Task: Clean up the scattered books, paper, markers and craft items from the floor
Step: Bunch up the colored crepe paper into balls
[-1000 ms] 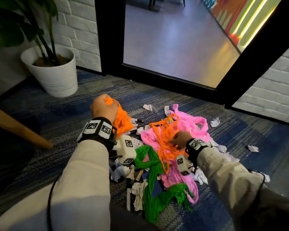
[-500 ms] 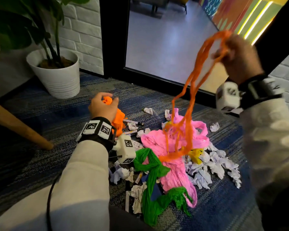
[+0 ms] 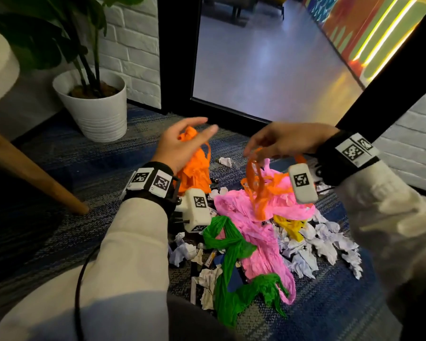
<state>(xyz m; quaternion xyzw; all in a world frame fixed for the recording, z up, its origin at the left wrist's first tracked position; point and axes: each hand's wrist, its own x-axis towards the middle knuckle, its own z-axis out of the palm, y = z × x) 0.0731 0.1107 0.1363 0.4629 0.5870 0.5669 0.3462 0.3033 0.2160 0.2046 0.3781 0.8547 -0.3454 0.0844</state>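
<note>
Right hand [image 3: 288, 141] fingertips [image 3: 251, 148] were blurred, grip on orange strands [image 3: 257, 190] unclear; markers [image 3: 210, 259] lay mostly buried under green crepe [image 3: 231, 244]; plant [image 3: 35, 38] cut by top edge

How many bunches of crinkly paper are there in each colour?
Orange crinkly paper bunches: 2
Pink crinkly paper heap: 1
Green crinkly paper streamer: 1
Yellow crinkly paper scrap: 1
Total: 5

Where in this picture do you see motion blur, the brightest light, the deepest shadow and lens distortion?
Head view: blur smears the fingers of the right hand holding the orange strips; head view: the wall's yellow light strips are brightest, glaring on the hall floor; head view: the carpet at lower left lies darkest; head view: the wide lens tilts the black door frame.
</note>
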